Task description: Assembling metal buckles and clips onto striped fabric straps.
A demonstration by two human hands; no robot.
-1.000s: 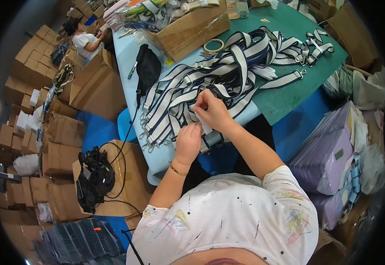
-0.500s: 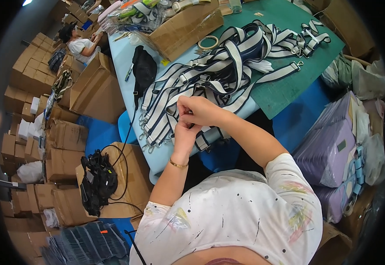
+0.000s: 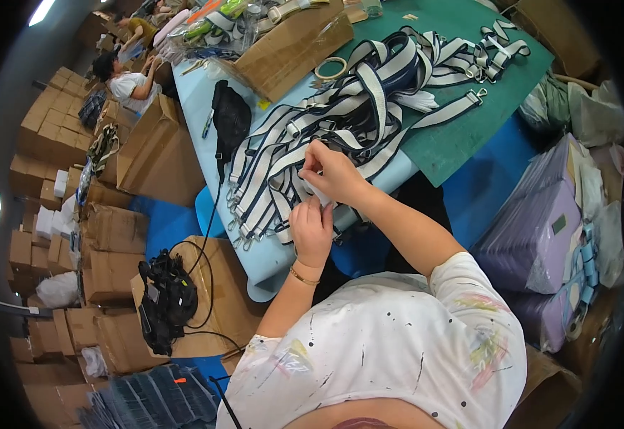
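Observation:
Across the near part of the table lies a big tangle of white straps with dark navy edges (image 3: 376, 82), with metal clips (image 3: 244, 232) at many ends. Over its front edge I work with both hands close together. My right hand (image 3: 332, 171) is bent with thumb and fingertips pinched. Just below it, my left hand (image 3: 312, 232) is closed, its fingers pointing up toward the right. A short white strip (image 3: 315, 191) shows between the two hands and seems held by both; whether it belongs to a strap is hard to see.
Beyond the straps are a tape roll (image 3: 330, 68), a cardboard box (image 3: 294, 53) and a black pouch (image 3: 232, 121). A green mat (image 3: 462, 146) covers the table's right side. Wrapped purple goods (image 3: 533, 229) are stacked at right. Black cables (image 3: 169, 300) rest on a carton at left. Co-workers (image 3: 131, 86) sit at far left.
My hands, pressed together before, have drawn a little apart. The left hand has come down and to the right; the right hand has turned and a white strip now shows between them.

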